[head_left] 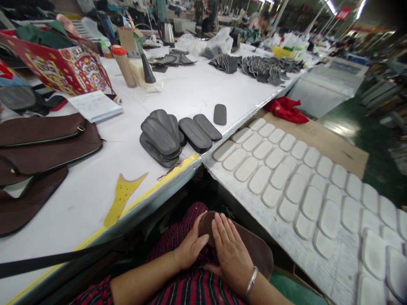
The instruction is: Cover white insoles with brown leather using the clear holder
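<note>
Striped clothing (190, 290) lies below the brown piece (258, 250), whose end the left hand (190, 245) grasps while the flat right hand (233, 258) apparently smooths it, next pressing probably requiring steady support.

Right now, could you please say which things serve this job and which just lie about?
Probably the job: brown piece, left hand holding its end, right hand on top; pale pads; dark grey pieces.
Seemingly lying about: orange-lidded cup, red cloth, patterned box.
</note>
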`<state>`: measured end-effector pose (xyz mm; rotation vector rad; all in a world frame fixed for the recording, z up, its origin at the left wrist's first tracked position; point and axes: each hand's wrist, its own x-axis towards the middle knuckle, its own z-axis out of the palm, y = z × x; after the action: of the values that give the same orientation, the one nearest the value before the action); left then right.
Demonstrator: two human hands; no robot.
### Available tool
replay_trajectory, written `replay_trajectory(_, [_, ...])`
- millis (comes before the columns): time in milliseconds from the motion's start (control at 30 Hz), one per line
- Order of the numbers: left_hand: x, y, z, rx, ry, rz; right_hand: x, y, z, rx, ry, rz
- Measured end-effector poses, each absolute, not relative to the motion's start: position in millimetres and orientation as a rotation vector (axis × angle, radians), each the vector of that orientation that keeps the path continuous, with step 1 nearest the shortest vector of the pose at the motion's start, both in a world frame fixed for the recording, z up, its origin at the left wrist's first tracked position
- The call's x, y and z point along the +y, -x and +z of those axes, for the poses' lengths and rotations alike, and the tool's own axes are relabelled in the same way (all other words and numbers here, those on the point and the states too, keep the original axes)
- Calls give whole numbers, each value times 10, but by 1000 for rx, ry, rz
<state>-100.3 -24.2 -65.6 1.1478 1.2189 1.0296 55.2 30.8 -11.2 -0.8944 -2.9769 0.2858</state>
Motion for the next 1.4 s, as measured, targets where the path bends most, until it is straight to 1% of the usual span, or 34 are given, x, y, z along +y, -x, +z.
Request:
replay_trajectory(133, [-212, 1064, -662, 1228, -1222, 986, 330, -433, -131, -2996, 841, 341])
replay_trajectory(333, [-199, 1202, -645, 1152, -1340, 899, 323, -342, -60, -2939, 902, 468])
replay_trajectory(433, [-183, 1164, -589, 1133, -1305, 930, 380, -529, 48, -2875, 847, 666])
replay_trajectory(500, [-154, 1088, -537, 1195, -1164, 991, 426, -781, 62, -2739, 977, 738])
replay_trajectory(567, [-123, 1012, -494, 1294, -1036, 1021, 443, -1100, -8, -2561, 1249, 657])
replay_trajectory(667, [-97, 974, -463, 1366, -1049, 978, 371, -1533, -203, -2445, 1535, 361])
replay_trajectory(733, [-92, 1005, -463, 1349, -1141, 941, 272, -1659, -295, -2420, 1615, 171])
replay_trajectory(833, [-79, 1077, -472, 1324, -1244, 910, 140, -1481, -290, -2488, 1541, 22])
replay_trajectory(1000, [-38, 1143, -451, 1312, -1301, 811, 120, -694, -155, -2714, 1241, 114])
replay_trajectory(1100, [-32, 1128, -430, 1307, -1327, 799, 145, -537, -124, -2746, 1149, 149])
replay_trajectory(1233, [-62, 1064, -406, 1371, -1308, 834, 102, -1032, -100, -2738, 1207, 125])
replay_trajectory(1333, [-88, 1040, -402, 1397, -1251, 885, 34, -1611, -168, -2697, 1377, 114])
replay_trajectory(1400, [-96, 1035, -420, 1400, -1176, 930, 9, -1886, -296, -2604, 1508, 190])
